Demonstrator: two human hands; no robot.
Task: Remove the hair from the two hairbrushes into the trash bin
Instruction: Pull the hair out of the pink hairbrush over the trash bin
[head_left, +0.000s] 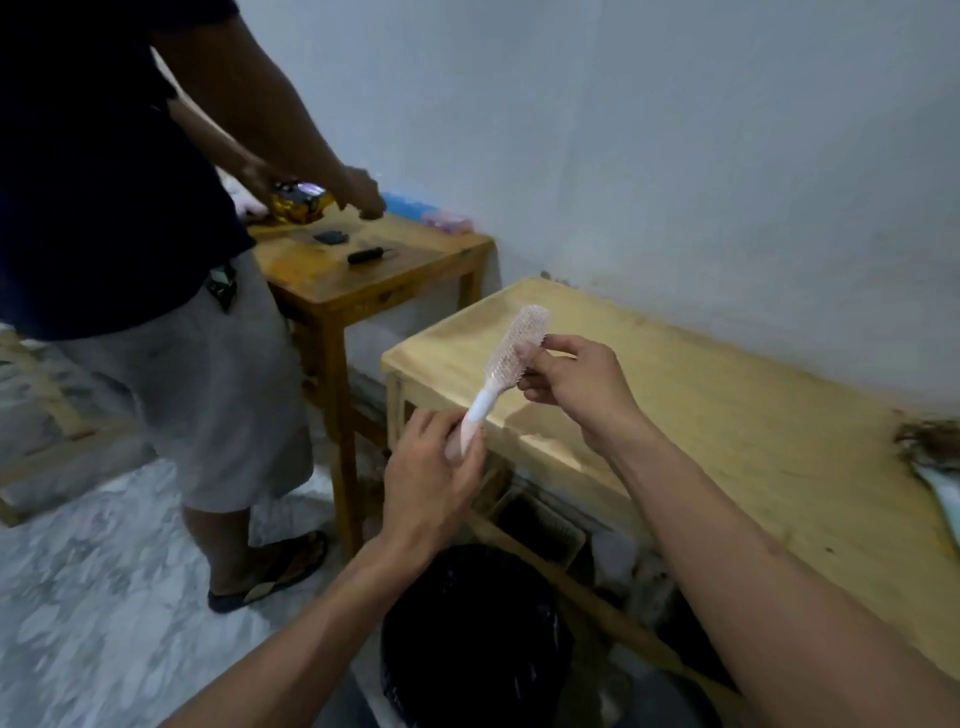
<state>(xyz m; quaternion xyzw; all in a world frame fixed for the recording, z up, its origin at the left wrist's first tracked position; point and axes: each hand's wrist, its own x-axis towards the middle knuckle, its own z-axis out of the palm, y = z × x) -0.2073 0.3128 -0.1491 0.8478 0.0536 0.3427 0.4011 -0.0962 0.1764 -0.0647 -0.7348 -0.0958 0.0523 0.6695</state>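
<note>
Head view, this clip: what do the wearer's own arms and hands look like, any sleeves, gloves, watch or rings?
Both forearms are bare right to the bottom edge of the frame; no sleeve shows. The left hand and the right hand wear no gloves. No watch, band or bracelet shows on either wrist, and no ring on the fingers that are visible. Some fingers are hidden, so rings there cannot be ruled out.

Dim, bluish, soft light; blurry, edges warped.
</note>
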